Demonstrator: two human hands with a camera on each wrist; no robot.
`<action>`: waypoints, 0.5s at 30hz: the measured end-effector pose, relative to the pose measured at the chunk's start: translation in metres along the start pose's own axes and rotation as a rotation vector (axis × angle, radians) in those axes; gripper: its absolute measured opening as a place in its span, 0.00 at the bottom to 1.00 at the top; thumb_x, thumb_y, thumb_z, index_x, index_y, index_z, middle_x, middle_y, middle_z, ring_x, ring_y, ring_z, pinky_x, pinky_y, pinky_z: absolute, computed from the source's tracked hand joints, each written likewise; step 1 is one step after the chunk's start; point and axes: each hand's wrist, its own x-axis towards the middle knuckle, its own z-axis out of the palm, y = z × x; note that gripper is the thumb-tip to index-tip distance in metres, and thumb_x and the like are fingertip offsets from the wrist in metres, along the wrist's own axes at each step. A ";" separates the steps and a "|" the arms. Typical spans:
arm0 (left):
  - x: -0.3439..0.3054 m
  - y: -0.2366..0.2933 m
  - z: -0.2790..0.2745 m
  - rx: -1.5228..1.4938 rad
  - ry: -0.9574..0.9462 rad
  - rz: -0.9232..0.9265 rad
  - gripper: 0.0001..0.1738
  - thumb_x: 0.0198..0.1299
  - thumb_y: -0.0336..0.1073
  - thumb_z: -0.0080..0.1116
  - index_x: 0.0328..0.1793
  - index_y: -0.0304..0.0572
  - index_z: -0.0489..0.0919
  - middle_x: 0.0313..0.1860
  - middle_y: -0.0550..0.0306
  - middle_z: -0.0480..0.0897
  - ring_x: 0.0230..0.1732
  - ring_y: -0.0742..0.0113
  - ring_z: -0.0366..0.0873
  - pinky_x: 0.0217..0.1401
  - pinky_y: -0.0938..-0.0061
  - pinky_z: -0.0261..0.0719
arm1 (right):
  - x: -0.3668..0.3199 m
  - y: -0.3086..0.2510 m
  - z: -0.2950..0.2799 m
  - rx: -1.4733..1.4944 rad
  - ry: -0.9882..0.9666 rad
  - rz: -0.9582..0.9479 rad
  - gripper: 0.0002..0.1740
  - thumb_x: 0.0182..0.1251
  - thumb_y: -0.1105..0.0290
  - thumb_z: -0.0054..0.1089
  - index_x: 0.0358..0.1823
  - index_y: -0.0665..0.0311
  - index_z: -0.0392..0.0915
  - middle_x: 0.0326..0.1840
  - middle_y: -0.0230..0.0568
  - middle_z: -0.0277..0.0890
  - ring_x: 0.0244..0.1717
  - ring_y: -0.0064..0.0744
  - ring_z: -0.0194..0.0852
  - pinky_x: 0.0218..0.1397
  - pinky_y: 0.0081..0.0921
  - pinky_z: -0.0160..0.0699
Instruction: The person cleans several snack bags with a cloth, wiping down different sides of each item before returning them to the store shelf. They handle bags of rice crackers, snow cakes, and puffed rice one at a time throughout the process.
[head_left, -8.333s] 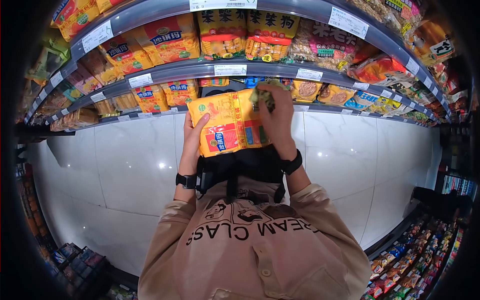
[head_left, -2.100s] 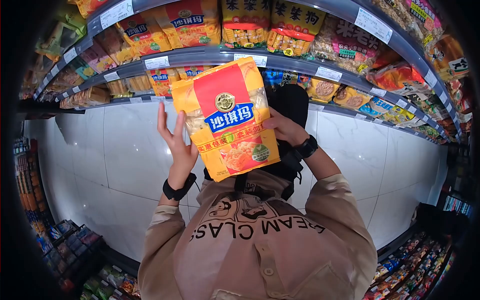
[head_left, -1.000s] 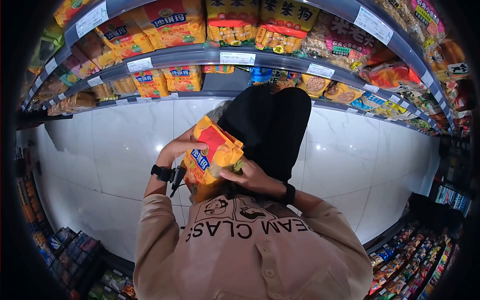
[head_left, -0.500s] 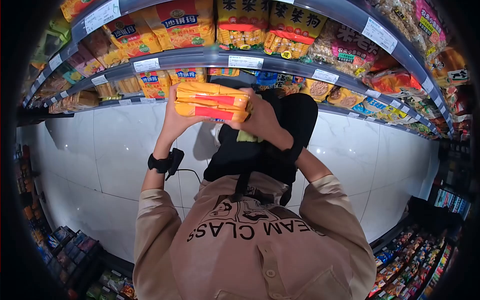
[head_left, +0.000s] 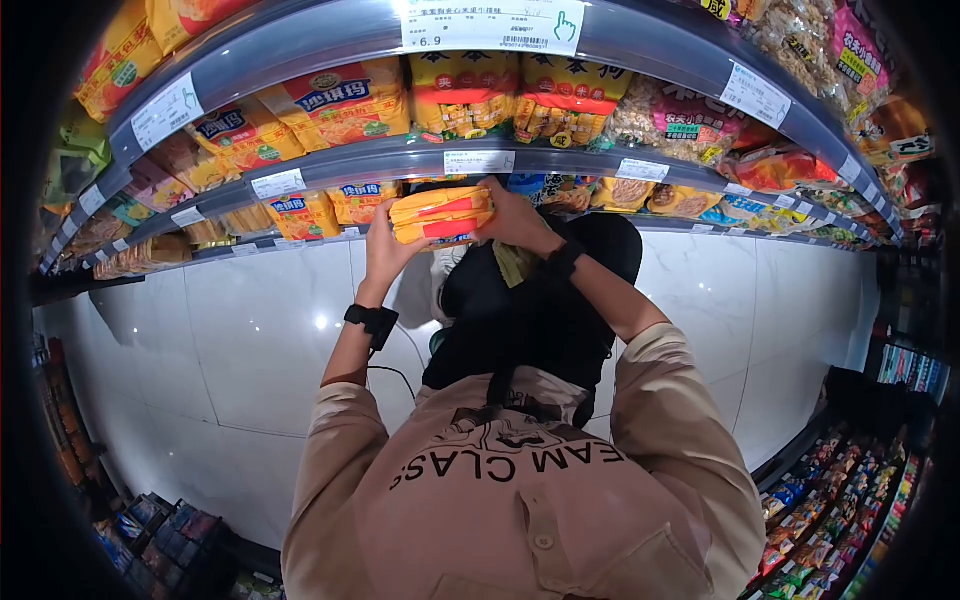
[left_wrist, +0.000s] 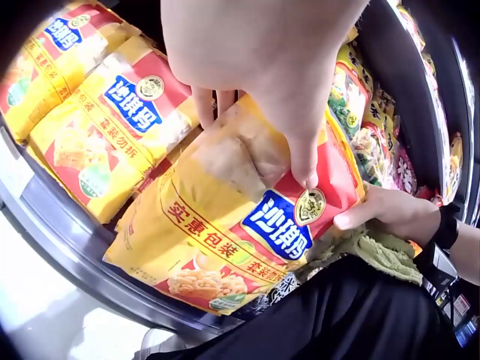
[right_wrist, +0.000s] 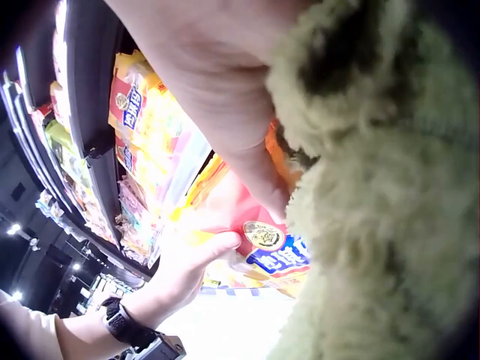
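Note:
Both hands hold a yellow and red snack bag (head_left: 440, 215) between them at the lower shelf. My left hand (head_left: 388, 245) grips its left side; in the left wrist view the thumb of this hand (left_wrist: 262, 60) presses on the bag's front (left_wrist: 217, 232), near the round logo. My right hand (head_left: 520, 222) grips the other end, its thumb on the bag's edge. A fuzzy green cloth (head_left: 513, 264) hangs from the right hand, and it fills the right side of the right wrist view (right_wrist: 390, 195).
Matching yellow bags (left_wrist: 105, 127) stand on the lower shelf left of the held bag. Above runs a shelf edge with price labels (head_left: 479, 162). Dark-trousered knees (head_left: 600, 260) are bent close to the shelf. Pale floor tiles (head_left: 260, 330) lie below.
Turned from front-on to edge-up, the bag has moved forward to the lower shelf with both hands. The upper shelf's price label has come into view above.

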 end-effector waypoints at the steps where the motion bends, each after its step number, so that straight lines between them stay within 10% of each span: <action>1: 0.004 -0.002 0.003 0.009 0.017 0.007 0.42 0.33 0.39 0.77 0.54 0.35 0.64 0.44 0.43 0.77 0.48 0.51 0.76 0.50 0.67 0.74 | 0.005 0.005 0.001 -0.053 0.033 -0.005 0.40 0.38 0.60 0.68 0.56 0.62 0.60 0.41 0.61 0.74 0.44 0.58 0.74 0.46 0.43 0.72; 10: 0.053 -0.043 0.024 0.331 -0.085 0.001 0.31 0.38 0.42 0.72 0.45 0.32 0.71 0.39 0.39 0.77 0.40 0.41 0.74 0.43 0.57 0.72 | 0.068 0.059 0.023 -0.082 0.001 0.122 0.22 0.44 0.57 0.64 0.40 0.61 0.77 0.38 0.50 0.78 0.43 0.48 0.76 0.45 0.36 0.74; 15: 0.057 -0.041 0.018 0.304 -0.021 0.132 0.28 0.41 0.45 0.70 0.43 0.32 0.73 0.37 0.38 0.77 0.39 0.40 0.73 0.40 0.57 0.72 | 0.074 0.067 0.027 0.264 -0.008 -0.146 0.15 0.50 0.58 0.58 0.36 0.58 0.78 0.36 0.38 0.79 0.40 0.41 0.77 0.44 0.30 0.73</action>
